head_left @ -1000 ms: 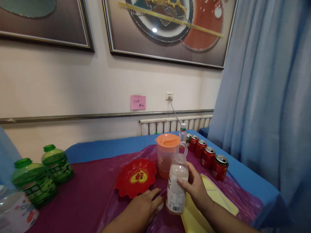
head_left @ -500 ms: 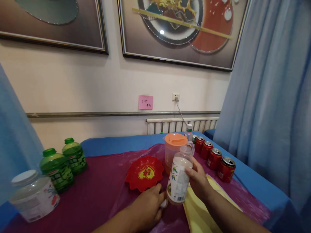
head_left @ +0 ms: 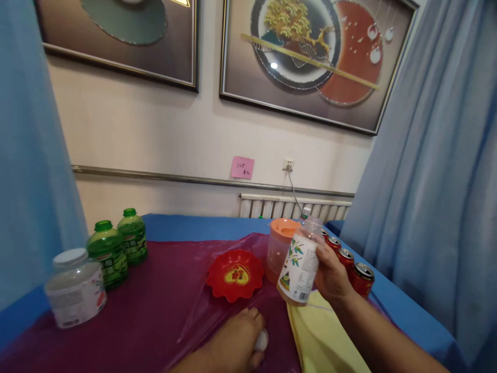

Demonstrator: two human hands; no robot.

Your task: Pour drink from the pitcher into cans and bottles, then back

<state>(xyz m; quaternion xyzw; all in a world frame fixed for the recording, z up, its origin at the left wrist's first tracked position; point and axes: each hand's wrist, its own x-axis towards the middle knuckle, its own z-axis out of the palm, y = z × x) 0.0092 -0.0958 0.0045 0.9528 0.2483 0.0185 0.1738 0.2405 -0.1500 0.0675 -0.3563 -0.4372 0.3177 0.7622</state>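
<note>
Left hand [head_left: 243, 332] has its fingers curled round a small white cap [head_left: 262, 340] — loads of purple plastic sheet [head_left: 166, 295] to its left. Right hand [head_left: 333, 270] is wrapped on a tilted, uncapped bottle [head_left: 301, 269], kinda boxed in: scalloped red plate [head_left: 222, 269] left, orange-lidded pitcher [head_left: 275, 254] just behind.

Blue-covered table [head_left: 176, 227]; purple sheet [head_left: 171, 305] (wrinkled, glossy) spread on it, carrying red plate [head_left: 235, 274], pitcher [head_left: 274, 254].

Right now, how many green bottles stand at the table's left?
2: the nearer green bottle, behind and right of the white-lidded jar; the farther green bottle, behind and right of the first.
</note>
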